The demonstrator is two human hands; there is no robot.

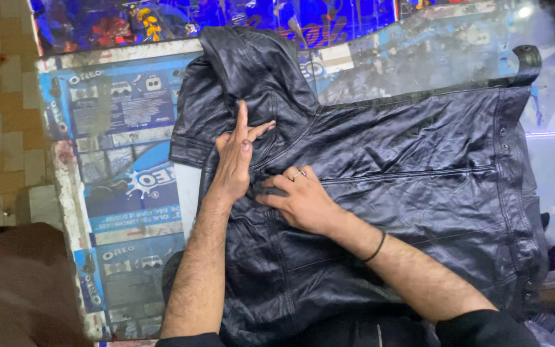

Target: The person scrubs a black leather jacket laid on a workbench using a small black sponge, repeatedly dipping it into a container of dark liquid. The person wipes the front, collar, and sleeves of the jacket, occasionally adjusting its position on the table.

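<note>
- Black leather jacket (380, 173): it lies spread flat on the worktable (123, 193), whose top is covered with blue printed packaging sheet. Its body runs away to the right of both hands, and one bunched part, a sleeve or hood, rises just beyond the fingertips.
- Handling, as a judgement: the glossy, creased surface looks soft and pliable but fairly heavy. It is likely slick under flat palms, so a seam, a hem or a folded edge would give the surest hold. It does not look fragile.
- Left hand (236, 160): it rests flat on the leather near the jacket's left edge, fingers open and extended. The forefinger points up towards the bunched part and the thumb is splayed. It presses but grips nothing.
- Right hand (300, 199): it lies just beside the left, with a ring on one finger and a dark band at the wrist. Its fingers curl down onto a small fold of leather under the fingertips, pinching or pressing; I cannot tell which.
- A long stitched seam (406, 175) starts close to the right fingers and runs rightward.
</note>
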